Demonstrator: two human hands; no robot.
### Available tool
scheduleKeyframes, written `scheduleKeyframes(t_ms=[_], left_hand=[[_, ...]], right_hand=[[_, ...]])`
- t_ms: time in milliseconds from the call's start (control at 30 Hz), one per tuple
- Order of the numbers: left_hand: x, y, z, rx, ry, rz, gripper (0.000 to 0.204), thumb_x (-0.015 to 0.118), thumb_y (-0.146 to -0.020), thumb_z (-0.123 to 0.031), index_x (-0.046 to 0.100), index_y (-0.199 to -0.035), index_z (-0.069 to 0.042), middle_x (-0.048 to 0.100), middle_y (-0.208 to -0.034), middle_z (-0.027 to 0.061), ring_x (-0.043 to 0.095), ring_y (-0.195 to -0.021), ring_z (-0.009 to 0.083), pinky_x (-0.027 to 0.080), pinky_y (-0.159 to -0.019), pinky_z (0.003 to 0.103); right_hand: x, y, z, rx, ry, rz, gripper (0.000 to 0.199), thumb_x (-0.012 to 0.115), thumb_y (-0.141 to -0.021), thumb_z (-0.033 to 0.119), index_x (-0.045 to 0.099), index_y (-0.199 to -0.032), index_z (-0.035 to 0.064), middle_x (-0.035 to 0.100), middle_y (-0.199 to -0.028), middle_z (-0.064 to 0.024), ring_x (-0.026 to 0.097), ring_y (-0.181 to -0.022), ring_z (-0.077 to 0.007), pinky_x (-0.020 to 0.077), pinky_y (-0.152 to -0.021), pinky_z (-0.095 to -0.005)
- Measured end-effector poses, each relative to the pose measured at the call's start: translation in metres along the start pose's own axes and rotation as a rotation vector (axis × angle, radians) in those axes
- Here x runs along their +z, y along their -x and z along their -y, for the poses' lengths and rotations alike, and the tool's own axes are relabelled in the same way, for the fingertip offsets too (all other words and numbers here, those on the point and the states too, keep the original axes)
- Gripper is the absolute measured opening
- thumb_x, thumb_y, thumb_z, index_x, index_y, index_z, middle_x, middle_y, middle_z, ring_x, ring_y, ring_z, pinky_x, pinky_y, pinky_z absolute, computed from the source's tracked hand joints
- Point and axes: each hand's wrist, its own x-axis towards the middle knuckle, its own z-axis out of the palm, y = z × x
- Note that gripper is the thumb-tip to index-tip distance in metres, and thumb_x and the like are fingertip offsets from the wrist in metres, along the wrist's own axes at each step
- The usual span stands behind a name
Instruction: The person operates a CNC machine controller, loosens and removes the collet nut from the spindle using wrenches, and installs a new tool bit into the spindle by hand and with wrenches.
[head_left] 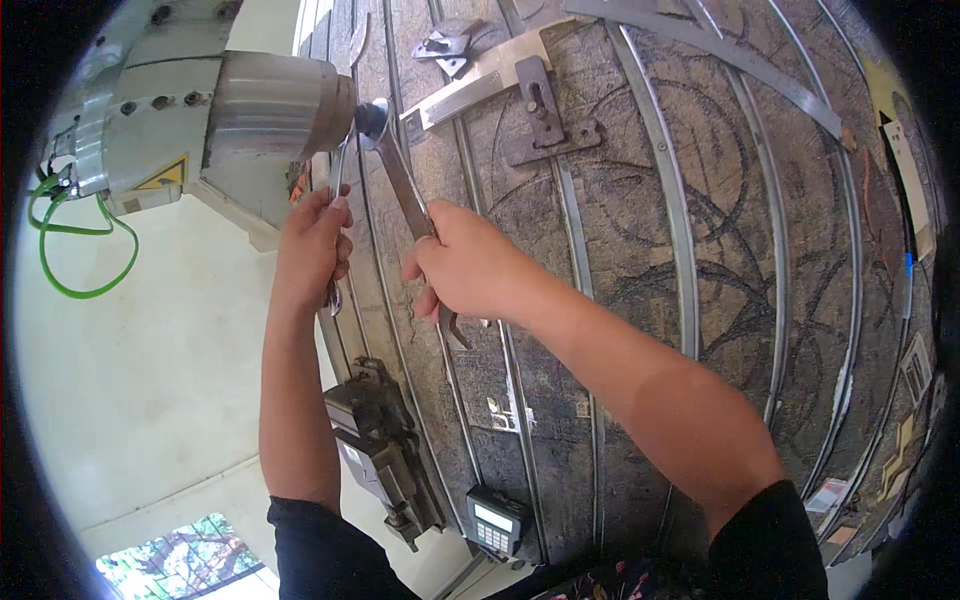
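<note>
Holding a wrench in each hand, far left of the scene, at the nose of a thick metal spindle (275, 105). Left hand (315, 240): closed around a slim wrench (334, 298), whose near end sticks out past the palm and whose far end is at the spindle nose. Right hand (455, 255): closed around a larger, flat wrench (402, 185), its far end beside a shiny round part (372, 118) at the same nose (whether either wrench is fully seated, cannot tell). Hands near each other but apart; both wrenches slant, their far ends close together.

Surroundings: a slotted metal table (640, 450) fills the middle and right, scored with dark curved marks. On its far part, a square (470, 95), with a dark clamp (540, 115) just to its right and a smaller clamp (445, 45) farther off; a long metal strip (720, 50) lies far right. Near left, a dark vise (375, 450); to its right, a handheld keypad box (497, 520) with a lit screen. A green cable (95, 293) loops at far left
</note>
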Motion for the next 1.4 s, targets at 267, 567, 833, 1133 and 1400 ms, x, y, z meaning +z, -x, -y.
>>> scheduleKeyframes(t_ms=[267, 567, 833, 1133, 1400], left_hand=[[0.042, 0.002, -0.013, -0.01, 0.219, -0.041, 0.02, 0.045, -0.088, -0.018, 0.047, -0.096, 0.0, 0.045, -0.071, 0.0024, 0.04, -0.049, 0.008, 0.032, -0.038, 0.022], [0.022, -0.025, 0.004, 0.423, -0.76, -0.356, 0.039, 0.062, -0.074, -0.03, 0.055, -0.086, 0.007, 0.058, -0.072, 0.0245, 0.06, -0.07, 0.0337, 0.045, -0.059, 0.04], [0.023, -0.02, -0.004, 0.275, -0.763, -0.272, 0.042, 0.052, -0.065, -0.011, 0.049, -0.103, 0.006, 0.057, -0.088, 0.0292, 0.055, -0.086, 0.0429, 0.043, -0.077, 0.046], [0.02, -0.029, 0.003, 0.243, -0.698, -0.261, 0.039, 0.048, -0.082, -0.03, 0.051, -0.104, 0.003, 0.057, -0.093, 0.0284, 0.055, -0.088, 0.0424, 0.043, -0.077, 0.046], [-0.003, -0.037, 0.01, 0.251, -0.831, -0.232, 0.036, 0.049, -0.082, -0.032, 0.053, -0.099, -0.001, 0.059, -0.088, 0.0252, 0.057, -0.086, 0.0399, 0.044, -0.075, 0.047]], right_hand=[[0.039, -0.025, -0.037, -0.093, 0.16, -0.165, 0.009, 0.034, -0.085, 0.005, 0.033, -0.092, -0.0015, 0.056, -0.074, -0.0157, 0.059, -0.052, -0.0216, 0.0457, -0.043, -0.0338], [0.045, -0.026, -0.041, -0.111, -0.314, -0.055, 0.014, 0.038, -0.09, 0.018, 0.036, -0.089, 0.004, 0.048, -0.064, -0.0041, 0.049, -0.049, -0.0165, 0.0434, -0.047, -0.0325], [0.062, -0.023, -0.033, 0.361, -0.889, 0.007, 0.047, 0.026, -0.088, 0.055, 0.046, -0.078, 0.0129, 0.04, -0.057, 0.0027, 0.041, -0.05, -0.0117, 0.0475, -0.052, -0.0394], [0.081, -0.017, -0.037, 0.105, -0.543, -0.003, 0.029, 0.034, -0.093, 0.032, 0.042, -0.106, 0.0064, 0.047, -0.07, -0.0031, 0.048, -0.052, -0.0151, 0.0452, -0.048, -0.0333], [0.058, 0.033, -0.036, 0.006, -0.255, -0.114, 0.022, 0.035, -0.091, 0.009, 0.031, -0.112, 0.0054, 0.051, -0.076, -0.0086, 0.055, -0.053, -0.018, 0.0445, -0.046, -0.031]])
